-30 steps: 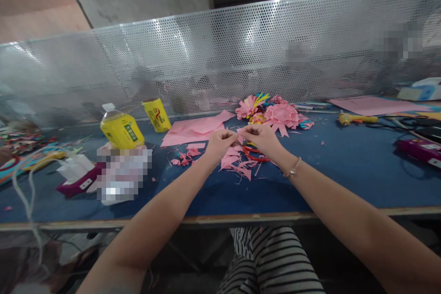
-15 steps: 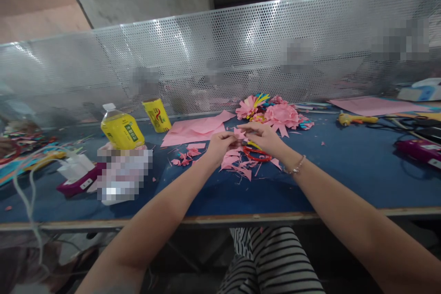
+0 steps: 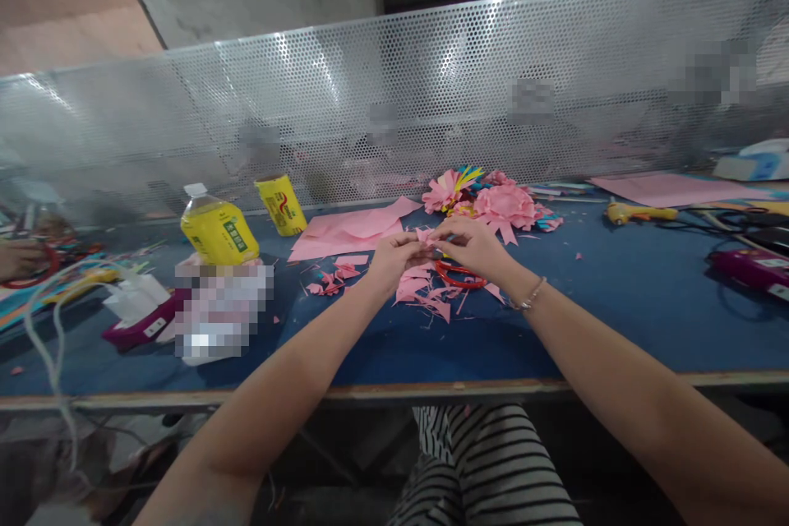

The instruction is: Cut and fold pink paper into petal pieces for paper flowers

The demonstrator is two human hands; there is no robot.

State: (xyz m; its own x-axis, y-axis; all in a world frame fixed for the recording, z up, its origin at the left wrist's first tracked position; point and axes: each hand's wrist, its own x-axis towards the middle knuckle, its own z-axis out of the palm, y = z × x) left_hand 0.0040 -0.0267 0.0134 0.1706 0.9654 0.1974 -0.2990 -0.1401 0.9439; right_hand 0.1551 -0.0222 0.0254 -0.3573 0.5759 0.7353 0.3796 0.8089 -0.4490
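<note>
My left hand and my right hand meet above the blue table, both pinching a small piece of pink paper between their fingertips. Right under the hands lie pink paper scraps and red-handled scissors. A thin bracelet sits on my right wrist. Behind the hands are flat pink paper sheets and a heap of pink paper flowers.
A yellow drink bottle and a yellow can stand at the left. A white charger with cables lies nearer. A yellow glue gun and a purple box lie right. A perforated metal screen closes the back. Another person's hand is at far left.
My right hand's fingers have closed down onto the pink piece again. Both hands stay in the same spot. The other person's hand has come into view at far left.
</note>
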